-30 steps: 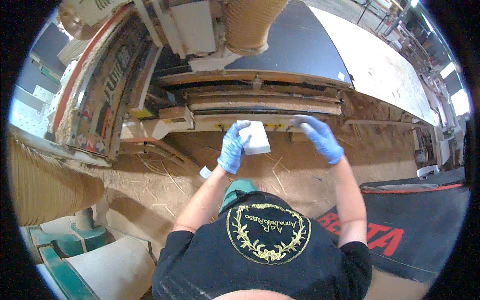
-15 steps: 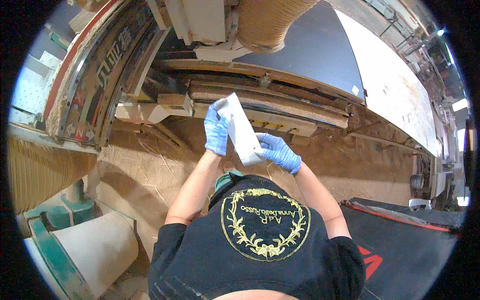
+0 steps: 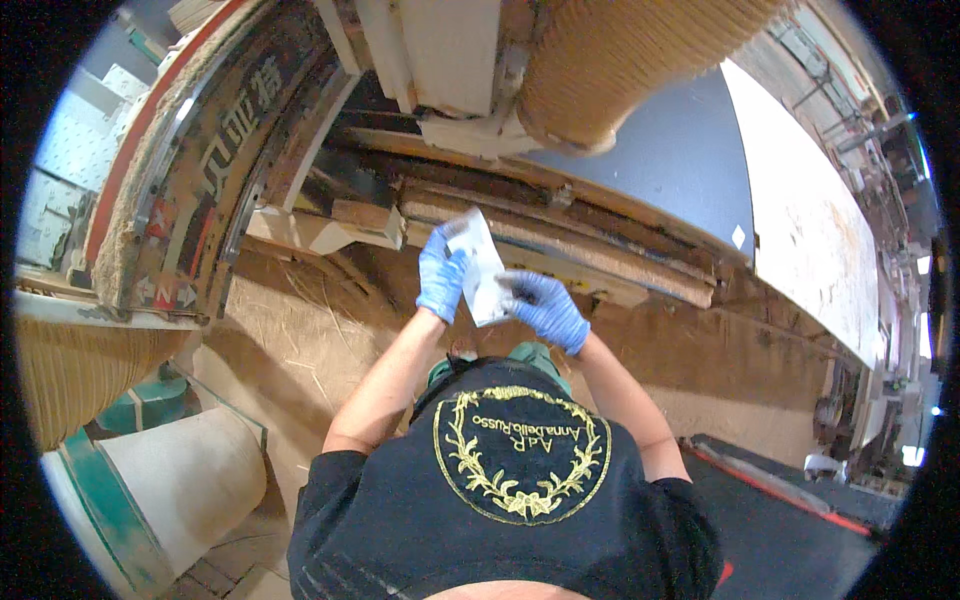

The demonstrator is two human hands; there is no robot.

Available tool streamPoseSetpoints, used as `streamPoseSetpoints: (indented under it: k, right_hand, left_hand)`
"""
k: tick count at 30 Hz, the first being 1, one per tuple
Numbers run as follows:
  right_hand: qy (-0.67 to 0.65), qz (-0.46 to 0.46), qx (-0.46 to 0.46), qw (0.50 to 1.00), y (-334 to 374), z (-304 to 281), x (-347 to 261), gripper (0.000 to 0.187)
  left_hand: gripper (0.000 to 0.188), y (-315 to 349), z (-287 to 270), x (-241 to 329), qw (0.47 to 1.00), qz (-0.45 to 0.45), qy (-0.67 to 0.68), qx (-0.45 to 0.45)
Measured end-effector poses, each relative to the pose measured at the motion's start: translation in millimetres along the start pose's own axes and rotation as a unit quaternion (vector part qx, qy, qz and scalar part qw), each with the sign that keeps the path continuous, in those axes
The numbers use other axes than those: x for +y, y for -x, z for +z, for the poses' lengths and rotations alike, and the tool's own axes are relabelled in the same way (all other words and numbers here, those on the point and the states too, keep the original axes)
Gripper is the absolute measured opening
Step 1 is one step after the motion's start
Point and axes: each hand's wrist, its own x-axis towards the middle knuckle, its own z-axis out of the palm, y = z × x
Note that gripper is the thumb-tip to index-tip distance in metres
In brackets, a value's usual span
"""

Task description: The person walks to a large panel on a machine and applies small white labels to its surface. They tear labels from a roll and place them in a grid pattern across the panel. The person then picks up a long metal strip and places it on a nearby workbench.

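A white strip of paper or labels (image 3: 482,268) hangs tilted between my hands, in front of my chest. My left hand (image 3: 440,275), in a blue knitted glove, grips its left edge with the thumb lying over the face. On its right side, near the lower part, my right hand (image 3: 546,308) in a matching glove pinches the edge. Faint print shows on the strip, too small to make out. Beyond it runs the machine's long front edge, coated in sawdust.
A dark panel (image 3: 690,150) lies on the machine bed, with a white board (image 3: 810,220) to its right. A ribbed dust hose (image 3: 620,70) hangs ahead. At the lower left stands a white and green cylindrical motor housing (image 3: 190,490). Sawdust covers the floor (image 3: 300,350).
My view has turned and shifted, so the machine sits lower and further right. The strip looks shorter and more steeply tilted, still between both hands.
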Motion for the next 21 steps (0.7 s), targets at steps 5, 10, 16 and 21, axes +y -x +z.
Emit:
streamPoseSetpoints:
  k: [5, 10, 16, 21]
  right_hand:
    - [0.267, -0.079, -0.031, 0.96, -13, -18, -5, 0.023]
    - [0.422, -0.185, -0.102, 0.881, -18, -50, -5, 0.016]
    - [0.335, -0.137, -0.109, 0.926, -13, -72, 11, 0.017]
    - [0.383, -0.08, -0.152, 0.908, -1, -118, 39, 0.012]
  left_hand:
    - [0.028, -3, 10, -36, 0.969, -0.165, 0.15, 0.106]
    - [0.031, 11, 27, -58, 0.931, -0.203, 0.275, 0.126]
    - [0.026, 11, 31, -81, 0.953, -0.123, 0.207, 0.185]
    - [0.027, -2, 38, -15, 0.96, -0.032, 0.237, 0.145]
